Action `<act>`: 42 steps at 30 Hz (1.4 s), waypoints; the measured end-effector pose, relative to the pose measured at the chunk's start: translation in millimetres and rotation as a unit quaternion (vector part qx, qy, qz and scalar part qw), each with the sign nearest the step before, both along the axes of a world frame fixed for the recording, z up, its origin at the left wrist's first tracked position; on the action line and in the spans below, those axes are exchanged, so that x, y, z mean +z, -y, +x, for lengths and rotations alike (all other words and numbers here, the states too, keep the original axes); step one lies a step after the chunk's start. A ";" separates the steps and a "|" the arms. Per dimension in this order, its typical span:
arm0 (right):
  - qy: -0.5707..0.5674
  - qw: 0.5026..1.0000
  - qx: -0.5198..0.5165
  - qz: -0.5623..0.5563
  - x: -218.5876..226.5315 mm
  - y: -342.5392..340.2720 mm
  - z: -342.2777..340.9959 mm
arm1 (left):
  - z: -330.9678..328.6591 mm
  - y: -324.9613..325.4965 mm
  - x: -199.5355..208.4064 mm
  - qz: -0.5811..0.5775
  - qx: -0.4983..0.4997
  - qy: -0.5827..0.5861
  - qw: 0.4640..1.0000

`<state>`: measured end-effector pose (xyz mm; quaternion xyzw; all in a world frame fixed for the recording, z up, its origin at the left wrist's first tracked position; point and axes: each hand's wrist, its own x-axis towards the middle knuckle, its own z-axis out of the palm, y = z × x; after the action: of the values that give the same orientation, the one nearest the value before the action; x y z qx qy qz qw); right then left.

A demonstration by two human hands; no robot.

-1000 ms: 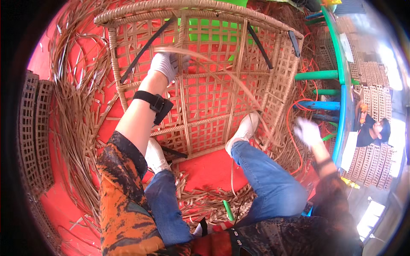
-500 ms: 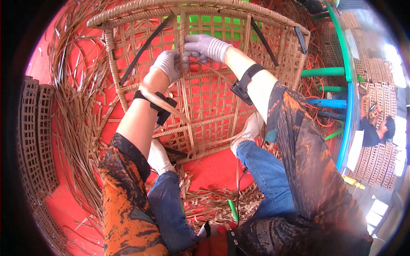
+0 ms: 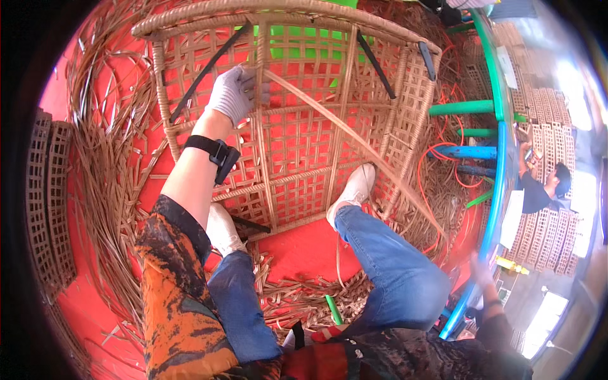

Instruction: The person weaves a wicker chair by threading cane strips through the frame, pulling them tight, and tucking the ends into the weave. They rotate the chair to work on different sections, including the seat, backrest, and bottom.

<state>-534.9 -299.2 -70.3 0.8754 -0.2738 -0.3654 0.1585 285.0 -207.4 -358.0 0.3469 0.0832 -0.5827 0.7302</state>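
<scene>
A large woven wicker panel (image 3: 297,174), with a thick wrapped rim, leans in front of me. My left hand (image 3: 231,95), in a pale striped glove, is closed around the panel's upright bar near the upper left; some fingertips pass behind it. From that bar a flat tan weaving strip (image 3: 354,139) runs taut and straight down to the right across the panel. My right hand (image 3: 482,269) is stretched far out to the right, smeared by motion. The strip leads toward it and appears to be in its grip; its fingers are not distinct.
Loose strips (image 3: 114,158) heap at left, beside stacked woven pieces (image 3: 47,209). A green and blue metal frame (image 3: 497,95) stands at right, with an orange cord (image 3: 421,183) near it. Another person (image 3: 541,190) works beyond. My shoes (image 3: 358,183) are at the panel's lower edge.
My right hand has left the upright bar and swung far right and down, drawing the strip out straight. The left hand remains at the bar. The view has shifted slightly.
</scene>
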 end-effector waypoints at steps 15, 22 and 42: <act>-0.184 0.861 -0.464 -0.096 -71.4 -27.5 -19.7 | -27.2 16.0 -24.4 0.218 0.020 0.578 0.786; -0.223 0.846 -0.485 -0.007 -75.2 -48.6 18.8 | -13.5 1.2 -35.2 0.040 0.080 0.235 0.968; 0.467 0.732 -0.297 0.399 -265.9 11.1 746.5 | -6.8 14.1 -56.7 0.037 0.060 0.027 0.997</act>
<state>211.6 -310.3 -336.2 0.7928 -0.3887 -0.0150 -0.4692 278.2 -221.5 -414.7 0.3836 0.1055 -0.5246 0.7526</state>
